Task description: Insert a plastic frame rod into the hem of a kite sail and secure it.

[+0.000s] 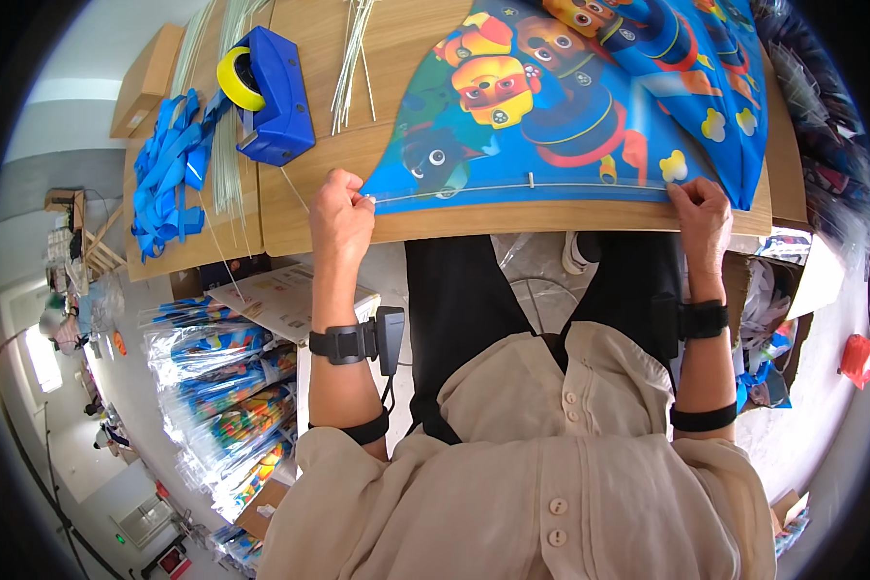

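Observation:
A blue kite sail (590, 145) printed with cartoon dogs lies over the near part of the wooden table, its right part folded up in loose layers. Along its near edge runs a thin white rod (454, 190), with a small pale fitting (531, 180) near the middle. My left hand (343, 213) is closed in a pinch on the sail's left corner, where a bit of white shows at the rod's end. At the other end of that edge, my right hand (703, 217) pinches the sail between thumb and fingers. The fingertips partly hide both ends.
A blue tape dispenser (278, 97) with yellow tape stands at the table's (348, 150) left, beside blue ribbons (169, 179) and bundles of thin white rods (356, 63). Plastic-wrapped packs (227, 387) are stacked below left. An open carton (768, 319) stands below right.

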Tool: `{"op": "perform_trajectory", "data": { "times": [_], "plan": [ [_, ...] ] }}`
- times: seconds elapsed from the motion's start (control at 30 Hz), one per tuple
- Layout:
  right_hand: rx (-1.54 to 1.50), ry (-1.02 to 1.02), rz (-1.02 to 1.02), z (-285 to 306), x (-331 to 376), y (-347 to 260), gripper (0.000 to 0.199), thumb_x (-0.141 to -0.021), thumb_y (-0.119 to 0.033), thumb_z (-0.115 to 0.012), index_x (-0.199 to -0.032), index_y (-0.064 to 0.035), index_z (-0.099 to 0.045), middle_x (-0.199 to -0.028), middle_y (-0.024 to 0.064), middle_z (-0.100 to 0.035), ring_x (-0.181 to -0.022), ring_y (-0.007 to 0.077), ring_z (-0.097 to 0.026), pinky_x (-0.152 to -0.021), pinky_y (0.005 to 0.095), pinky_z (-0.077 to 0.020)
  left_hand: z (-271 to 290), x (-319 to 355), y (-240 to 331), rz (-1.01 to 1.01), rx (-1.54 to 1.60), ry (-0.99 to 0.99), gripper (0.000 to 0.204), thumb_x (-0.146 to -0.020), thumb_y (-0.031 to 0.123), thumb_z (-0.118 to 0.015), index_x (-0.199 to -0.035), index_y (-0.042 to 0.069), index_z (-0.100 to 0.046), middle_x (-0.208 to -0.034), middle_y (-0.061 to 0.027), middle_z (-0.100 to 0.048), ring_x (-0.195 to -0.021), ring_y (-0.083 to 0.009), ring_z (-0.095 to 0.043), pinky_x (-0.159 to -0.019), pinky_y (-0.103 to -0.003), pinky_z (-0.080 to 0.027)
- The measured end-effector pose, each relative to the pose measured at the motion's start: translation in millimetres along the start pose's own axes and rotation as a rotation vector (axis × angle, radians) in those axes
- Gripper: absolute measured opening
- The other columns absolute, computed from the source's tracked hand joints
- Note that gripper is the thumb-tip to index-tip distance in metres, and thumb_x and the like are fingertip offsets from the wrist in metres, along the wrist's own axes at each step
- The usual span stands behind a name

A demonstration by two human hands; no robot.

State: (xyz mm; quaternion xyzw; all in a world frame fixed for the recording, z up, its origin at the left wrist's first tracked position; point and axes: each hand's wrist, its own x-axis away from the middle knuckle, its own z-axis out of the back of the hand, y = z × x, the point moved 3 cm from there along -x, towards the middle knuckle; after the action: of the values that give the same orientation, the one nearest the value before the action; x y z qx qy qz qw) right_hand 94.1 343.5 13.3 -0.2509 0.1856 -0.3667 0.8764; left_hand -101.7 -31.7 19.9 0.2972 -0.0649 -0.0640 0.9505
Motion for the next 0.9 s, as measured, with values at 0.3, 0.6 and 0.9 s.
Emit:
{"op": "perform_trajectory", "data": {
  "times": [0.3, 0.6, 0.9],
  "plan": [
    [0.061, -0.075, -0.091, 9.5, -12.5, 7.2, 0.036, -0.067, -0.029, -0.078, -0.061, -0.0021, -0.054, -0.053, 0.0085, -0.051, -0.051, 0.02, -0.047, -0.051, 0.0337, -0.0391, 3.8, -2.9, 0.9, 0.076, 0.001, -0.006, 0.024, -0.071, -0.001, -0.069, -0.092, -0.002, -0.057, -0.075, -0.0147, -0.063, -0.069, -0.0262, -0.063, -0.063, -0.036, -0.048],
    [0.023, -0.005, 0.145, 10.5, 0.9, -18.3, 0.025, -0.068, -0.016, -0.075, -0.071, -0.0031, -0.054, -0.067, 0.0088, -0.055, -0.063, 0.0236, -0.052, -0.058, 0.0344, -0.0414, -2.2, 2.5, -7.0, 0.047, 0.053, 0.061, 0.028, -0.071, -0.002, -0.069, -0.095, -0.002, -0.055, -0.073, -0.0138, -0.063, -0.066, -0.0257, -0.062, -0.061, -0.035, -0.048],
    [-0.045, -0.434, 0.955, -60.8, 88.5, -152.7, 0.065, -0.071, -0.029, -0.072, -0.125, -0.0024, -0.048, -0.138, 0.0122, -0.039, -0.132, 0.028, -0.032, -0.11, 0.0444, -0.0228, -2.0, 3.5, -6.0, 0.06, 0.044, 0.089, 0.03, -0.069, -0.003, -0.071, -0.095, -0.002, -0.056, -0.071, -0.0102, -0.062, -0.065, -0.017, -0.059, -0.06, -0.03, -0.046]
  ]
}}
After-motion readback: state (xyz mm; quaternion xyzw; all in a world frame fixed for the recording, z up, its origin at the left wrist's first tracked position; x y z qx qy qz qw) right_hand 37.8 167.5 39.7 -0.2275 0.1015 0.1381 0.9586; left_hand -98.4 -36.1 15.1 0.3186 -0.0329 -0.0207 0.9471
